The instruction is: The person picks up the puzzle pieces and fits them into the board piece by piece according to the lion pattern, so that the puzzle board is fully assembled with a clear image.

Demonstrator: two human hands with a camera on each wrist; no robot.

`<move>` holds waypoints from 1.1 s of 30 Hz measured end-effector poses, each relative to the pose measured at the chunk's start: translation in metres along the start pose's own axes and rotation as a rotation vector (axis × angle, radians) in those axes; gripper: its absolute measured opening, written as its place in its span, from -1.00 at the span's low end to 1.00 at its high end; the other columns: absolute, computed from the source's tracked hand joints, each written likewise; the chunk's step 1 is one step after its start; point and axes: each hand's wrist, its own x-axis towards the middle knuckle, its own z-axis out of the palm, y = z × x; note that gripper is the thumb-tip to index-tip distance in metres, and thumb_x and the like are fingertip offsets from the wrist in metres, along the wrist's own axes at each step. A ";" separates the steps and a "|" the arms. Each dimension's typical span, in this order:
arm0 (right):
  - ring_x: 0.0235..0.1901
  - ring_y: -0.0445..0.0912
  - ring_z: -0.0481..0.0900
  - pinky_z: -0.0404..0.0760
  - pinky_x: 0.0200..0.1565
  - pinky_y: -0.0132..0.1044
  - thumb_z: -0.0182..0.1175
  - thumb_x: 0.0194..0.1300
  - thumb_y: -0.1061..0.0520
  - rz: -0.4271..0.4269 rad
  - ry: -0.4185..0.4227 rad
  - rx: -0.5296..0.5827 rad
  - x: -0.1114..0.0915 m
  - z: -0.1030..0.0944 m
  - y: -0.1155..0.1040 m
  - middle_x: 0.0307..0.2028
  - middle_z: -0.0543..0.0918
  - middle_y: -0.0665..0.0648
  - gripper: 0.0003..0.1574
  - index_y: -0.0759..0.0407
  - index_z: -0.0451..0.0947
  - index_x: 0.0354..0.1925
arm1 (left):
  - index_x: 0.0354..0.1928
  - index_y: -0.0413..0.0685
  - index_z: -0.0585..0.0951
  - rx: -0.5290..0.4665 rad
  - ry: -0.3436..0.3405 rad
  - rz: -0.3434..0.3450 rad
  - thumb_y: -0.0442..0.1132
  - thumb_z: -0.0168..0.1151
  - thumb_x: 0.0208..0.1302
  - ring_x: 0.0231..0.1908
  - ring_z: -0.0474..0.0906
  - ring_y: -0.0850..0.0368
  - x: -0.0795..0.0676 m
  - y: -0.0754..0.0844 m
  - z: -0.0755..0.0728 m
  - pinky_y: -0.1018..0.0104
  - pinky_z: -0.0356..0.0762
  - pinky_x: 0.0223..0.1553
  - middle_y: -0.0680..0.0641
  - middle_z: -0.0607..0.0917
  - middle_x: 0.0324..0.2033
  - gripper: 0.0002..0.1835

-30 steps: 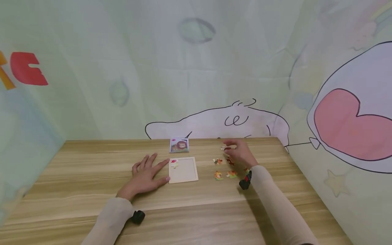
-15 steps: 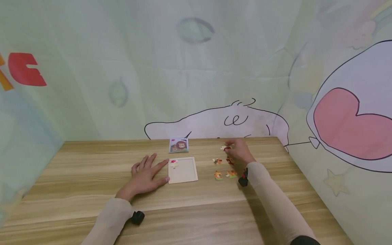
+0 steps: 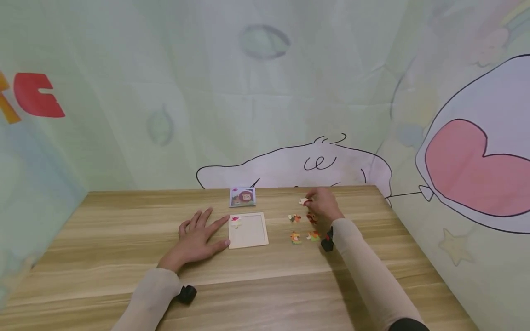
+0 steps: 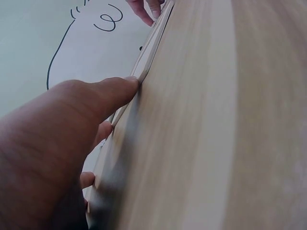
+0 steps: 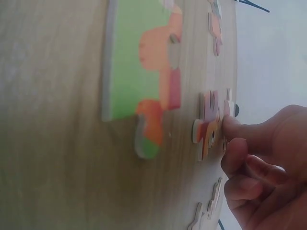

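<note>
"Head view first: what do we find at the right hand (image 3: 325,205)?"

"We see its grip pinching a pale-and-red piece (image 3: 303,201) of a puzzle, close to the far edge of the table (image 3: 256,299). We can't tell whether that piece is raised or lying flat on the wood."

"And the left hand (image 3: 200,238)?"

"Its grip is spread wide, with the fingers fanned out. We see the index finger touching the square tray (image 3: 251,233) by its far left corner and the thumb touching it by its near left corner. The left wrist view shows us that thumb against the tray's side."

"What can we make out in the tray?"

"A flower piece (image 3: 235,219), in the far left corner. Beyond the tray, at the table's far edge, we see a lion card (image 3: 242,196)."

"Where are the loose pieces (image 3: 313,236)?"

"We count four from above, in two rows between the tray and the table's right edge, nearer to us than the pinched one. The right hand partly covers one of them."
</note>
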 end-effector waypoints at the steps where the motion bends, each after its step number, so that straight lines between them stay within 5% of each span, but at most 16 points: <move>1: 0.13 0.22 0.69 0.63 0.27 0.14 0.42 0.41 0.15 0.009 0.003 0.003 0.000 0.001 -0.001 0.08 0.80 0.32 -0.66 0.32 0.74 0.06 | 0.65 0.25 0.34 -0.001 0.003 0.003 0.35 0.23 0.43 0.68 -0.26 -0.55 0.000 -0.002 0.002 -0.57 -0.32 0.46 -0.37 -0.01 0.71 -0.16; 6: -0.03 0.15 0.67 0.66 0.12 0.08 0.42 0.39 0.19 0.046 0.024 0.023 -0.001 0.001 -0.002 0.02 0.79 0.30 -0.71 0.29 0.72 0.02 | 0.64 0.27 0.35 0.003 0.009 0.010 0.36 0.24 0.43 0.68 -0.26 -0.52 0.002 -0.006 0.005 -0.57 -0.30 0.46 -0.34 -0.01 0.72 -0.16; 33: -0.06 0.18 0.76 0.69 -0.13 -0.13 0.44 0.38 0.25 0.038 0.069 0.212 -0.010 -0.004 0.002 -0.03 0.81 0.38 -0.80 0.21 0.59 -0.15 | 0.64 0.22 0.35 -0.001 0.010 0.014 0.32 0.24 0.44 0.68 -0.27 -0.55 0.003 -0.005 0.005 -0.57 -0.33 0.45 -0.35 -0.02 0.71 -0.17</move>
